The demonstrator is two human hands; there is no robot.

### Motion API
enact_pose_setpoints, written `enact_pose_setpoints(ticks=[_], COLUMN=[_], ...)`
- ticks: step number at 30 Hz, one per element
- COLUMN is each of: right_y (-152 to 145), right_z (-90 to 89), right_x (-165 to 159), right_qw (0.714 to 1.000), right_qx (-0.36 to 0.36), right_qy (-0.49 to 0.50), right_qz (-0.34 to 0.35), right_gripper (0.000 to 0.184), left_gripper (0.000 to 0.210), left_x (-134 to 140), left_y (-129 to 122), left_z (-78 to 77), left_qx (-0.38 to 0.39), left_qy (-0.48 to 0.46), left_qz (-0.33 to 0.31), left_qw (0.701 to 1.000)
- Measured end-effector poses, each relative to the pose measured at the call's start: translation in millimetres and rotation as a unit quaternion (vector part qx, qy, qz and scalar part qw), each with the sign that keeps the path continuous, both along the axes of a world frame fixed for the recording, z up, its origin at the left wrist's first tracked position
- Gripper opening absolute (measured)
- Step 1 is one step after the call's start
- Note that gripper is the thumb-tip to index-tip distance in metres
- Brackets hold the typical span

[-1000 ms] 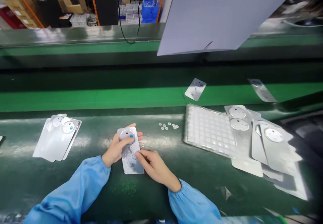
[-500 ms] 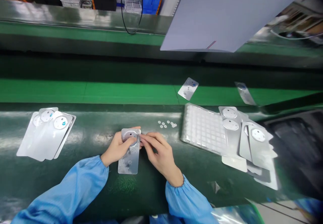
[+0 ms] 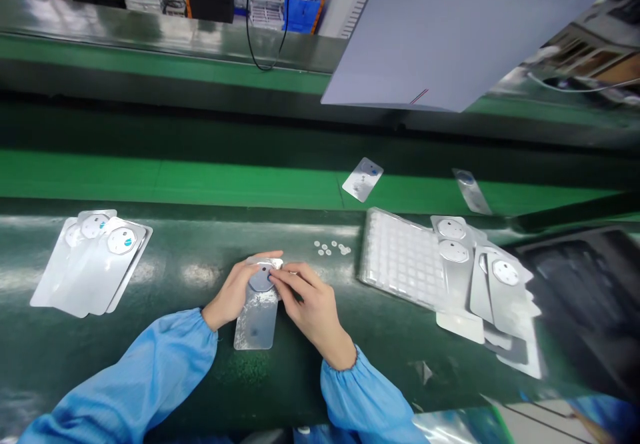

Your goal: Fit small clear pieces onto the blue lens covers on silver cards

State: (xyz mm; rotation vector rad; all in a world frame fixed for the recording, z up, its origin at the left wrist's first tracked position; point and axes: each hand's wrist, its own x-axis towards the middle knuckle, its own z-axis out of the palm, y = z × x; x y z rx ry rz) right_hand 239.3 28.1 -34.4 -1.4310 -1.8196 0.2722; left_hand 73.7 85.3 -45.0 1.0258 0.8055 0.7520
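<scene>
My left hand [image 3: 233, 295] grips a flat silvery plate [image 3: 256, 327] by its left edge. The plate has rounded corners, a mottled grey surface and a round grey disc [image 3: 260, 278] with a dark hole near its top. My right hand [image 3: 313, 307] is closed in a pinch over the disc's right side, where a small blue piece [image 3: 270, 277] shows at the fingertips. Several small white round pieces [image 3: 321, 252] lie on the dark green bench beyond my right hand.
Similar plates with blue marks [image 3: 95, 267] are stacked at left. At right stand a clear compartment tray [image 3: 400, 257] and a pile of plates [image 3: 505, 297]. Two plates [image 3: 363, 179] lie on the green belt [image 3: 225, 186]. A white panel [image 3: 410, 44] hangs above.
My right fingertips have moved from the plate's right edge onto its disc. My left thumb has shifted off the disc. The plates on the belt have slid left.
</scene>
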Motion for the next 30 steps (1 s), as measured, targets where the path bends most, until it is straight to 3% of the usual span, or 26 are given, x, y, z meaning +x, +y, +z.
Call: enact_pose_setpoints(ticks=[9,16,19,23,27,30], right_y=[2,2,1,-1,-2,-11], right_z=[5.0,-7.1,-13.2,-11.1,-5.6,-5.3], right_x=[-2,-1,-2,-6,-5,10], right_qw=[0.999,0.994,0.994,0.989,0.952,0.914], right_qx=[-0.014,0.085,0.107,0.037,-0.066,-0.133], right_qy=[-0.038,-0.062,-0.001,0.140,0.294,0.374], right_qz=[0.014,0.043,0.037,-0.011,-0.056,-0.079], right_gripper=[0.016,0.011,0.015,0.009,0.014,0.025], left_gripper=[0.045,0.049,0.048,0.046,0.053,0.058], left_x=[0,3,3,4,6,5], left_y=[1,5,5,4,3,4], left_z=[2.7,6.8,5.9,6.5,10.7,13.3], left_qx=[0.033,-0.089,-0.115,-0.149,-0.228,-0.213], left_qy=[0.007,0.023,0.009,-0.012,-0.073,-0.079], left_qz=[-0.004,0.032,0.041,0.051,0.027,0.025], left_qw=[0.999,0.995,0.992,0.987,0.971,0.974])
